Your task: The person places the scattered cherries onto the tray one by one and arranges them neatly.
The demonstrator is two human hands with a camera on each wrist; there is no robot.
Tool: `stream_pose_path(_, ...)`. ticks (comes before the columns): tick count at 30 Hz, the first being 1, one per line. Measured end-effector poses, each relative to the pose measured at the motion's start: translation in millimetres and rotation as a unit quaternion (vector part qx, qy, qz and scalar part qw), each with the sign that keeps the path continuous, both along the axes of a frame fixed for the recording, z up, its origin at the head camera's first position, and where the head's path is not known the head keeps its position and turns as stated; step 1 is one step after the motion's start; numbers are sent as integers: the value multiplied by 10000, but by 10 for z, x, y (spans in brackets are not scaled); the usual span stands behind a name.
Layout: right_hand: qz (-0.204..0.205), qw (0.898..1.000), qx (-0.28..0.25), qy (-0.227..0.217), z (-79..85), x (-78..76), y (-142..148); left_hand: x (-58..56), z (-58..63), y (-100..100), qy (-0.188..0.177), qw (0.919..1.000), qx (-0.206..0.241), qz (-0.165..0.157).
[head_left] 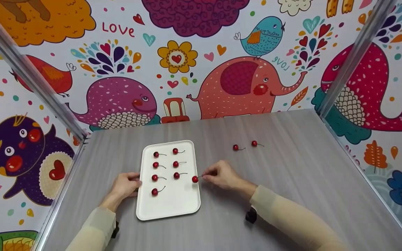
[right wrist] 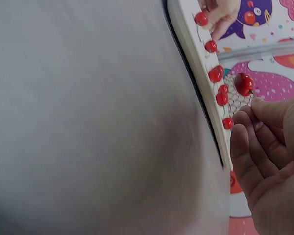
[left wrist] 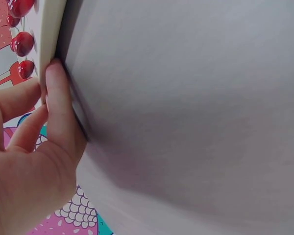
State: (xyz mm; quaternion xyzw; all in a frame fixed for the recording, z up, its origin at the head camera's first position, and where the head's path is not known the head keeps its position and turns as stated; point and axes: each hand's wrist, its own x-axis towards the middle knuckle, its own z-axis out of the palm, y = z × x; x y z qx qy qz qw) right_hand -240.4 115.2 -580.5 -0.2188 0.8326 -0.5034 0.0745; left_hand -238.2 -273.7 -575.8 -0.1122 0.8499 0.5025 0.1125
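My right hand [head_left: 223,175] pinches a red cherry [head_left: 195,179] by the tip of its thin stem, over the right rim of a white tray [head_left: 169,207]. In the right wrist view that cherry [right wrist: 244,84] hangs beyond the thumb and forefinger, above the tray's edge. Several stemmed cherries stand on the tray in two columns, among them one [head_left: 154,192] at the bottom of the left column. At the tray's left side, my left hand [head_left: 124,184] holds the rim between thumb and fingers, as the left wrist view shows from close by.
Two more cherries lie on the grey wood-grain table to the right, one [head_left: 235,147] a little nearer than the other [head_left: 254,143]. Behind the table rises a wall [head_left: 194,83] printed with cartoon animals. Metal posts [head_left: 358,59] stand at the table's back corners.
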Motion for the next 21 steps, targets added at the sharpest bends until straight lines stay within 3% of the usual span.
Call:
stream_pose_path(6, 248, 9996, 121, 29, 0, 20, -214, -6, -2, -7, 4, 10000, 33, -2)
stream_pose_path(21, 154, 9926, 872, 833, -35, -22, -714, -11, -3, -9, 49, 10000, 52, -41)
